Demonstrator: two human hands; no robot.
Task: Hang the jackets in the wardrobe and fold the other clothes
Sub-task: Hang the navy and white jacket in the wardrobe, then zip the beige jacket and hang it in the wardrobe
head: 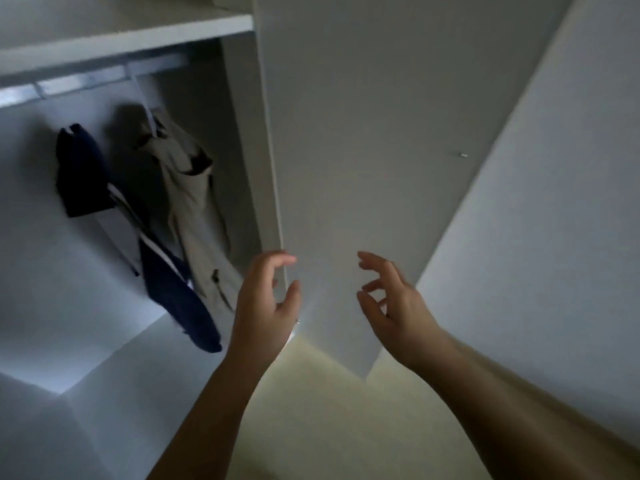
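My left hand [265, 303] and right hand [391, 306] hover empty, fingers loosely spread; jackets [187, 202] hang up-left in the wardrobe [242, 133].

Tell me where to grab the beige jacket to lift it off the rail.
Grip the beige jacket at its collar, the top point from which it hangs under the rail, coming from the front and right. All its weight hangs from there, and the navy jacket crowds its left side.
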